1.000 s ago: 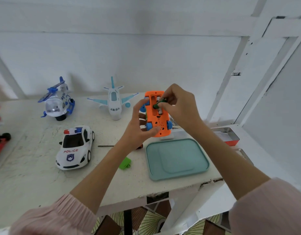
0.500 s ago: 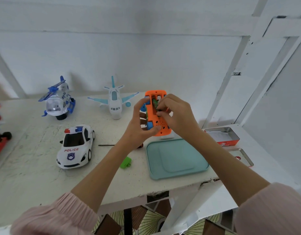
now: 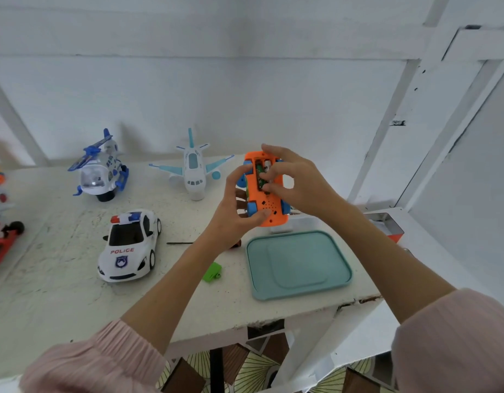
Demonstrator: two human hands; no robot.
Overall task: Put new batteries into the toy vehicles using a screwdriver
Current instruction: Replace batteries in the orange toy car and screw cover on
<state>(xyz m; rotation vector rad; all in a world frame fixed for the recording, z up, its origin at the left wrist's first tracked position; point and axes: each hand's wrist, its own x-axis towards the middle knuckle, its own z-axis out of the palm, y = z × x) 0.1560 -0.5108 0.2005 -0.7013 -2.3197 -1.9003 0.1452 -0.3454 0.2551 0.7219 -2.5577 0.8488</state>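
Nearest on the white counter (image 3: 46, 302) lie a teal tray (image 3: 299, 265) and a small green cover piece (image 3: 212, 272), with a police car (image 3: 129, 245) to the left. A screwdriver (image 3: 180, 243) lies just behind (its handle hidden by the wrist). Above the tray's far edge, the left hand (image 3: 233, 214) grips an orange toy car (image 3: 266, 191), underside toward the camera, thumb curled on its lower end. The right hand (image 3: 299, 185) has its fingers (image 3: 269, 177) bent into the open battery compartment, pressing a battery (image 3: 260, 173). Farther back stand a toy airplane (image 3: 192, 165) and a helicopter (image 3: 100, 168).
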